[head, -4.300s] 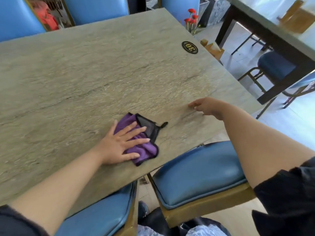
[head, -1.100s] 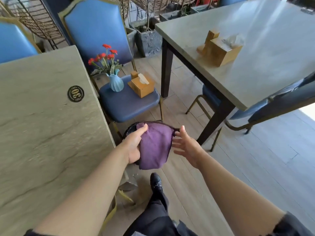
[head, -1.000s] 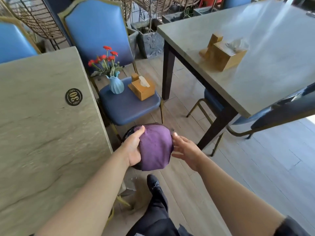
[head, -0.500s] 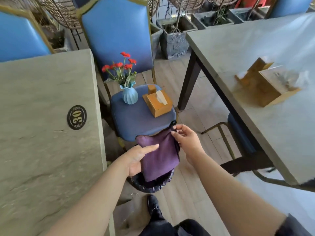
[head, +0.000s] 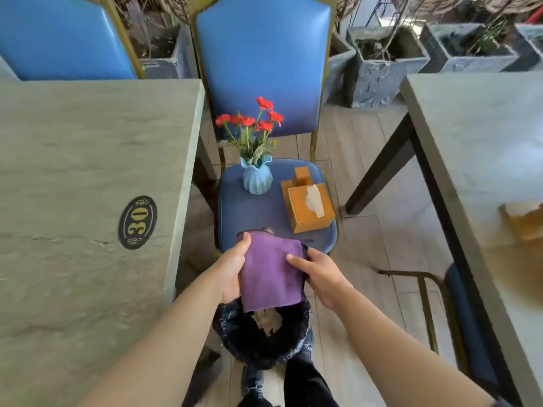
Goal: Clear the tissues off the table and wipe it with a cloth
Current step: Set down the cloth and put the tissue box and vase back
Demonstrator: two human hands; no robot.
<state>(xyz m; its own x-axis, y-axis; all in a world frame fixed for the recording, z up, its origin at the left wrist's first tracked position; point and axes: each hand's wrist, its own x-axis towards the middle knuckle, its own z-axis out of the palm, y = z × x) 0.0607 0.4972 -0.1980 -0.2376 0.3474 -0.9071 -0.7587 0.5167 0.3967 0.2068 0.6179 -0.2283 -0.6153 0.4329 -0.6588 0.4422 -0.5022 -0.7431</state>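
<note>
A purple cloth (head: 271, 271) hangs between both hands, just right of the stone-look table (head: 73, 201) with its "30" badge (head: 137, 222). My left hand (head: 230, 270) grips the cloth's left edge, thumb on top. My right hand (head: 320, 274) holds its right edge. Below the cloth stands a bin with a black liner (head: 264, 339), and crumpled tissue (head: 267, 320) lies inside it.
A blue chair (head: 264, 210) ahead carries a light blue vase of red flowers (head: 256, 177) and a wooden tissue box (head: 308, 205). A second table (head: 484, 148) stands to the right with another wooden box (head: 523, 218). Stone planters (head: 385, 63) line the back.
I was wiping the table with the cloth under my left hand; now I stand beside it. Both hands hold the cloth spread over the bin. The view has tipped down toward the chair.
</note>
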